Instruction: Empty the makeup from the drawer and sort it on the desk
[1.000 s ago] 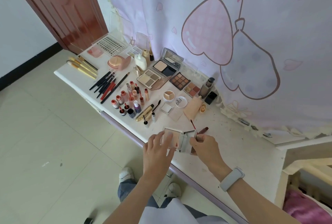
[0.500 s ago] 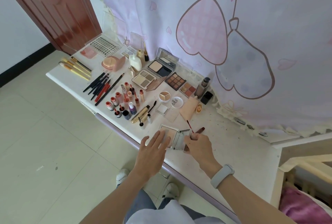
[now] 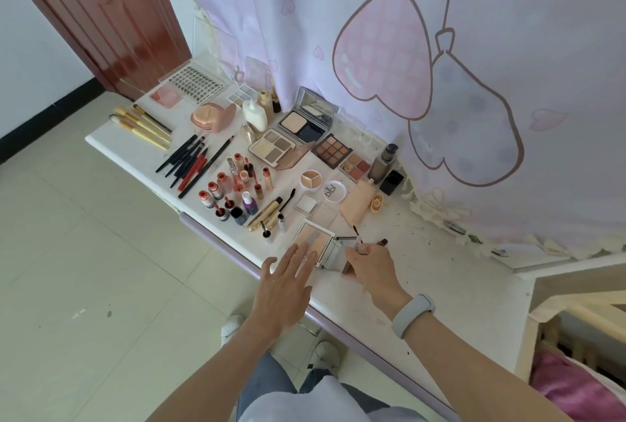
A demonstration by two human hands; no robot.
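The right hand [image 3: 371, 264] pinches a dark-red lip-gloss wand [image 3: 369, 243] and steadies the open square white powder compact [image 3: 313, 242] lying just left of that pinch. The left hand [image 3: 288, 281] lies flat, fingers straight, touching the compact's pan. Beyond the grip, pencils, bottles and palettes already sit sorted on the white desk [image 3: 450, 272]. Sorting looks nearly done; the drawer is unseen.

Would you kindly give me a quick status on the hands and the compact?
Left hand open, fingertips at the open compact. Right hand grips its lid side and a lip wand. Mascara close beside.
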